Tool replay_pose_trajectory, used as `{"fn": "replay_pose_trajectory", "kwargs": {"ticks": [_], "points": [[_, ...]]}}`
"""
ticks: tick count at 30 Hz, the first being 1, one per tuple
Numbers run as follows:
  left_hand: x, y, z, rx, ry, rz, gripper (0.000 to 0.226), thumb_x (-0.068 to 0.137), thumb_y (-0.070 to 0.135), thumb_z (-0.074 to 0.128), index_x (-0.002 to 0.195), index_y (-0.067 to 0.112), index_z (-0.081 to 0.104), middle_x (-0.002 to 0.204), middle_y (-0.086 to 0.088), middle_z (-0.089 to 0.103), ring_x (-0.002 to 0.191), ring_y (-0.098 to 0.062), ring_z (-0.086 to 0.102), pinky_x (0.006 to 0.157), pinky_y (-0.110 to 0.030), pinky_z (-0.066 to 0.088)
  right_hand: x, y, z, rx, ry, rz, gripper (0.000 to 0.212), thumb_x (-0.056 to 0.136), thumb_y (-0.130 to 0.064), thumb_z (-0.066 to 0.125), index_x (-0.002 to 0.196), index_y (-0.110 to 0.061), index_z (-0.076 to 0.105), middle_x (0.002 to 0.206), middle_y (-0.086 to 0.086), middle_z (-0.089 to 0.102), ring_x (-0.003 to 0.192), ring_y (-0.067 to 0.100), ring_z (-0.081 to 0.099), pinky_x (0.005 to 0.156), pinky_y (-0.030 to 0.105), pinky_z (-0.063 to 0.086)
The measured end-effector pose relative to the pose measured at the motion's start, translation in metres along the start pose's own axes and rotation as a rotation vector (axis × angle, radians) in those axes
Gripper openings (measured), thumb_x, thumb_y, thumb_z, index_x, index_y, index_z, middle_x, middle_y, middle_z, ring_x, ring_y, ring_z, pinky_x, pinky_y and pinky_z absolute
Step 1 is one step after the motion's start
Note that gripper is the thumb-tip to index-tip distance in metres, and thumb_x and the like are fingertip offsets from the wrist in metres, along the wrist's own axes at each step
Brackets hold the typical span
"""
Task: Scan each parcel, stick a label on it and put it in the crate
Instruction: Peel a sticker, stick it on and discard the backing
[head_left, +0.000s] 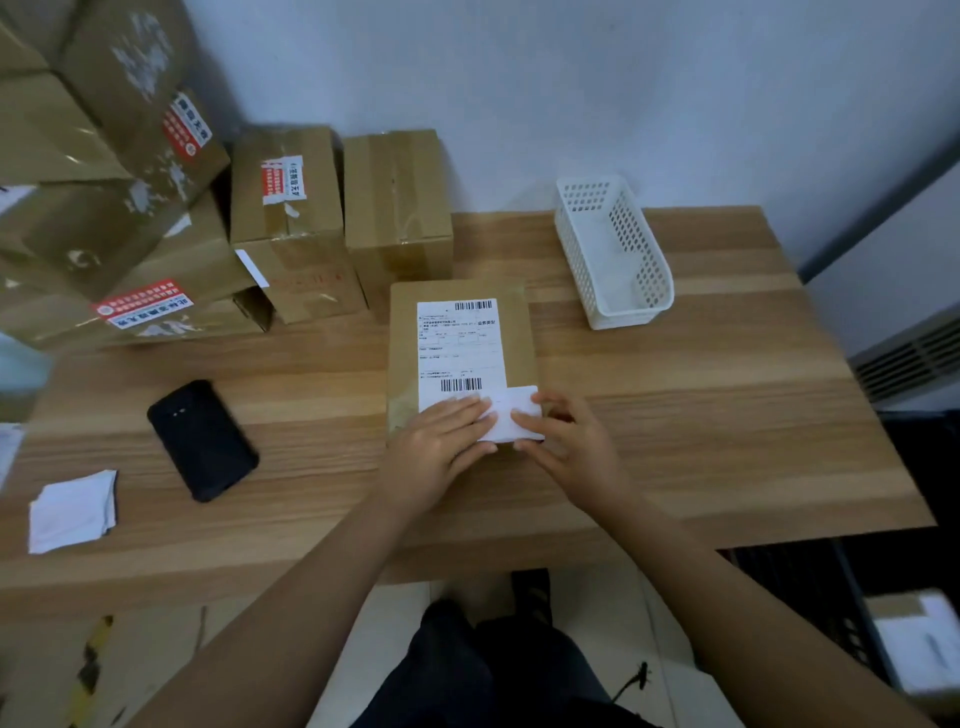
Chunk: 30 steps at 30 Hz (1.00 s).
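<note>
A flat brown parcel (519, 338) lies at the middle of the wooden table (727, 426), with a large printed shipping label (457, 343) on its top. A small white label (511, 408) sits at the parcel's near right corner. My left hand (441, 441) lies flat, its fingers pressing the small label's left part. My right hand (563, 436) pinches the label's right edge between thumb and fingers. A black crate (810, 597) stands on the floor at the lower right, with a labelled parcel (914, 639) inside.
A black handheld scanner (202, 439) lies left of the parcel, and a stack of white labels (72, 509) near the left edge. Several taped cardboard boxes (285, 218) pile up at the back left. A white perforated basket (613, 249) stands back right.
</note>
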<state>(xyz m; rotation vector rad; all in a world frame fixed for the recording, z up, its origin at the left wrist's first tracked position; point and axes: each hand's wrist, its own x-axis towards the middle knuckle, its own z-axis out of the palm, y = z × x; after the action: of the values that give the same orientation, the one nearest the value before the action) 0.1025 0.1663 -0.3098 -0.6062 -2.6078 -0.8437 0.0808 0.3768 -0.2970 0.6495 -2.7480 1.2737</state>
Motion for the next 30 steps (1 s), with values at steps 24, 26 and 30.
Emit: {"fn": "replay_pose_trajectory", "kwargs": {"ticks": [24, 26, 30], "points": [[-0.01, 0.025, -0.034, -0.407, -0.048, -0.791, 0.13, 0.059, 0.046, 0.088, 0.154, 0.019, 0.003, 0.16, 0.006, 0.016, 0.144, -0.01, 0.019, 0.113, -0.025, 0.022, -0.024, -0.035, -0.011, 0.463, 0.008, 0.515, 0.064, 0.08, -0.018, 0.078, 0.136, -0.024, 0.048, 0.129, -0.012, 0.058, 0.121, 0.003, 0.054, 0.097, 0.023, 0.049], [-0.007, 0.045, -0.029, -0.443, -0.052, -0.733, 0.129, 0.059, 0.044, 0.089, 0.154, 0.022, 0.005, 0.159, 0.008, 0.017, 0.143, -0.008, 0.019, 0.111, -0.022, 0.022, -0.045, -0.033, -0.025, 0.468, 0.069, 0.536, 0.07, 0.078, -0.022, 0.08, 0.14, -0.022, 0.045, 0.134, -0.01, 0.056, 0.124, 0.004, 0.051, 0.099, 0.026, 0.049], [0.011, 0.098, -0.009, -0.537, -0.085, -0.606, 0.129, 0.057, 0.041, 0.091, 0.154, 0.026, 0.007, 0.16, 0.01, 0.015, 0.143, -0.002, 0.017, 0.115, -0.025, 0.021, -0.093, -0.033, -0.07, 0.459, 0.248, 0.559, 0.072, 0.079, -0.016, 0.078, 0.141, -0.018, 0.042, 0.134, -0.007, 0.055, 0.124, 0.004, 0.051, 0.097, 0.025, 0.049]]}}
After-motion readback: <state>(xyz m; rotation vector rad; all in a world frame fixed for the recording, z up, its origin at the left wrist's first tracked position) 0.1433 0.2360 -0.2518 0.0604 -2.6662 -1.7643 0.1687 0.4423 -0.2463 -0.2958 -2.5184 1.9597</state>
